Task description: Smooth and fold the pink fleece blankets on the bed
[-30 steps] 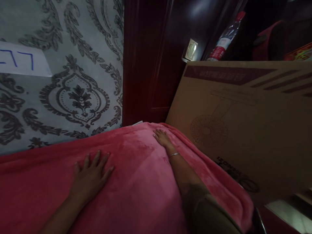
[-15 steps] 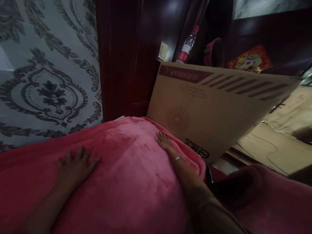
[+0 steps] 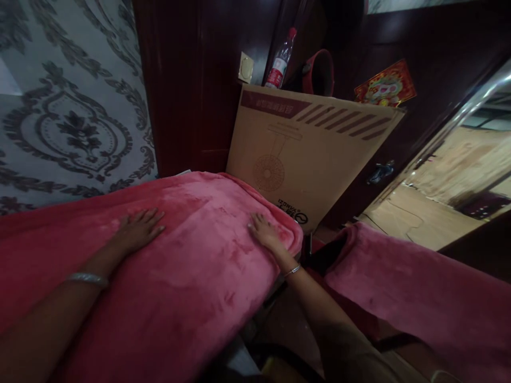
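In the head view, a wall with grey patterned paper [image 3: 80,133] meets dark red wood panelling [image 3: 179,90], and a cardboard box [image 3: 319,159] leans just beyond the pink plush cloth [image 3: 191,266]. A plastic bottle [image 3: 278,66] shows above the box's upper edge. The cloth covers a broad surface across the front and left, its far right corner rounded and folded over; a second pink cover [image 3: 419,298] lies apart on the right.

The left hand [image 3: 139,231] rests palm down on the cloth, fingers extended and slightly parted, with nothing gripped. The right hand [image 3: 264,231] lies near the cloth's right edge, fingers also extended and nothing pinched as far as can be seen.

For smoothing this plush, flat palms and light, even pressure seem best, since digging fingertips would probably bunch the pile. The left palm can anchor the middle while the right strokes outward to the edge, where the small ruffled patches sit. Too hard a push there could drag the whole cover sideways.
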A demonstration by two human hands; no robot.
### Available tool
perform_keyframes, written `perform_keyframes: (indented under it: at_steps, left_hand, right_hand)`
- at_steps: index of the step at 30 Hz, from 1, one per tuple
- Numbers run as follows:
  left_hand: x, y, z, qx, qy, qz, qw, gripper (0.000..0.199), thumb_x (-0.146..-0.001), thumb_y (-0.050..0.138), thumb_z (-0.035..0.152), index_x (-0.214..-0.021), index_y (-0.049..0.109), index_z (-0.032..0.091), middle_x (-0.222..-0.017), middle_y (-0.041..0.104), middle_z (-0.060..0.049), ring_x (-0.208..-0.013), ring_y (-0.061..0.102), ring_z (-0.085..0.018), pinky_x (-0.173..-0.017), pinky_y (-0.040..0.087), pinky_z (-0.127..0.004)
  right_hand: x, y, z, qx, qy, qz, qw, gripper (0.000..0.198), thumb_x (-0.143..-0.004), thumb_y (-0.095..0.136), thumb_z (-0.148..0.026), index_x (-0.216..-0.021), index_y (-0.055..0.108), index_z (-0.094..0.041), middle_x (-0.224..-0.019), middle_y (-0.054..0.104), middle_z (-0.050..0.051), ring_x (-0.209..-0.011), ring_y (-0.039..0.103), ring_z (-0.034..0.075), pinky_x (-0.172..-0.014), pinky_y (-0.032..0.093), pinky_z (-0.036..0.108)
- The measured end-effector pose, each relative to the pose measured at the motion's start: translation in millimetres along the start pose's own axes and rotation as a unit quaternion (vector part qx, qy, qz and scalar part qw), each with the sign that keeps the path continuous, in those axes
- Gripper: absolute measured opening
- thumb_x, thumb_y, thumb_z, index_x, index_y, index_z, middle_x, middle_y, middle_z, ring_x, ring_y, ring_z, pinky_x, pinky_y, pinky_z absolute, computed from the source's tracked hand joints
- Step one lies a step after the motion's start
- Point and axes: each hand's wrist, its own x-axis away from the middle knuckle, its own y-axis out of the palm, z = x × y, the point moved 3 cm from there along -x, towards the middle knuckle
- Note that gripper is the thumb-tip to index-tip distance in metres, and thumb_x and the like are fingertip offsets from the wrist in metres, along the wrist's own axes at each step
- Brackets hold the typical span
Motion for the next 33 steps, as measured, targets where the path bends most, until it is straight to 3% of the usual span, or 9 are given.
perform_keyframes:
  at_steps: [3, 5, 10, 15, 20, 23, 27, 33]
  left_hand:
    - [14, -12, 29, 0.017, -0.014, -0.007, 1.0, 0.064, -0.106, 0.019, 0.043, -0.155, 0.04, 0.007, -0.165, 0.032, -0.023, -0.151, 0.028, -0.043, -0.118, 0.024, -0.067]
    - [24, -8, 56, 0.013, -0.011, -0.014, 1.0, 0.065, -0.104, 0.026, 0.049, -0.156, 0.041, 0.011, -0.165, 0.032, -0.021, -0.151, 0.028, -0.043, -0.118, 0.025, -0.066]
    - [46, 26, 104, -0.009, 0.029, -0.01, 0.999, 0.063, -0.101, 0.037, 0.051, -0.157, 0.041, 0.024, -0.167, 0.032, -0.012, -0.155, 0.024, -0.039, -0.121, 0.023, -0.062]
    - [54, 33, 109, -0.018, 0.016, -0.021, 0.999, 0.067, -0.102, 0.027, 0.053, -0.16, 0.036, 0.021, -0.168, 0.029, -0.014, -0.156, 0.021, -0.04, -0.122, 0.021, -0.061]
    - [81, 34, 120, 0.002, -0.006, -0.039, 0.999, 0.072, -0.098, 0.036, 0.061, -0.161, 0.033, 0.024, -0.171, 0.021, -0.015, -0.156, 0.017, -0.042, -0.122, 0.015, -0.065]
    - [110, 38, 131, 0.003, 0.018, -0.004, 1.0, 0.071, -0.099, 0.039, 0.057, -0.16, 0.034, 0.023, -0.169, 0.025, -0.017, -0.156, 0.019, -0.043, -0.122, 0.015, -0.065]
    - [143, 41, 140, 0.022, 0.068, -0.013, 0.997, 0.063, -0.1, 0.042, 0.053, -0.157, 0.04, 0.028, -0.169, 0.026, -0.012, -0.157, 0.018, -0.041, -0.123, 0.014, -0.066]
    - [160, 39, 141, 0.066, 0.135, -0.044, 0.988, 0.058, -0.103, 0.036, 0.05, -0.157, 0.039, 0.031, -0.168, 0.03, -0.006, -0.158, 0.016, -0.035, -0.124, 0.011, -0.068]
  right_hand:
    - [10, 17, -51, -0.008, -0.087, -0.004, 0.996, 0.061, -0.107, 0.032, -0.051, -0.164, 0.027, -0.029, -0.173, 0.019, 0.006, -0.159, 0.016, 0.026, -0.126, 0.02, 0.052]
    - [19, 31, -75, -0.004, -0.121, 0.005, 0.993, 0.062, -0.106, 0.033, -0.055, -0.163, 0.03, -0.031, -0.172, 0.02, 0.006, -0.158, 0.016, 0.031, -0.124, 0.02, 0.059]
    - [30, 43, -86, 0.009, -0.126, 0.021, 0.992, 0.061, -0.105, 0.034, -0.055, -0.162, 0.032, -0.032, -0.172, 0.021, 0.005, -0.158, 0.017, 0.032, -0.123, 0.019, 0.061]
    - [28, 39, -81, 0.01, -0.122, 0.016, 0.992, 0.061, -0.105, 0.033, -0.055, -0.162, 0.031, -0.032, -0.172, 0.021, 0.004, -0.158, 0.016, 0.031, -0.124, 0.018, 0.06]
    - [28, 41, -81, 0.011, -0.13, 0.014, 0.991, 0.061, -0.106, 0.033, -0.055, -0.162, 0.032, -0.031, -0.172, 0.022, 0.005, -0.157, 0.018, 0.032, -0.123, 0.019, 0.061]
    - [30, 42, -78, 0.004, -0.131, 0.021, 0.991, 0.058, -0.106, 0.032, -0.052, -0.161, 0.035, -0.031, -0.172, 0.024, 0.005, -0.157, 0.02, 0.031, -0.123, 0.02, 0.061]
    - [31, 44, -76, -0.009, -0.133, 0.042, 0.99, 0.054, -0.106, 0.033, -0.048, -0.158, 0.041, -0.033, -0.169, 0.031, 0.003, -0.155, 0.025, 0.03, -0.122, 0.022, 0.06]
    - [34, 44, -78, 0.0, -0.132, 0.047, 0.99, 0.053, -0.106, 0.036, -0.044, -0.156, 0.044, -0.029, -0.168, 0.033, 0.005, -0.155, 0.026, 0.031, -0.121, 0.026, 0.058]
